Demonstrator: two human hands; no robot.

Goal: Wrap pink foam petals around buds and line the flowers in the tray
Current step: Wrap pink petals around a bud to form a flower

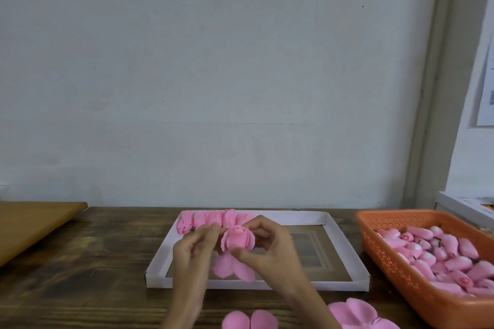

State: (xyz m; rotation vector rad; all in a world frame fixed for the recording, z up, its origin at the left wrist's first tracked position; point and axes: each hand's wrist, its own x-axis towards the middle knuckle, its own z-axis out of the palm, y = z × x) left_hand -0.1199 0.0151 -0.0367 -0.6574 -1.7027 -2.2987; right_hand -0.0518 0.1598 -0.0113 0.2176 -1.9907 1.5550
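Note:
I hold a pink foam flower above the shallow white tray, its bud upright with petals partly folded up around it and loose petals hanging below. My left hand pinches the petals on its left side. My right hand grips it from the right and front. A row of wrapped pink flowers lies along the tray's far left edge.
An orange perforated basket full of pink buds stands at the right. Flat pink petal pieces lie on the dark wooden table near the front edge. A light wooden board lies at the left. A wall rises behind.

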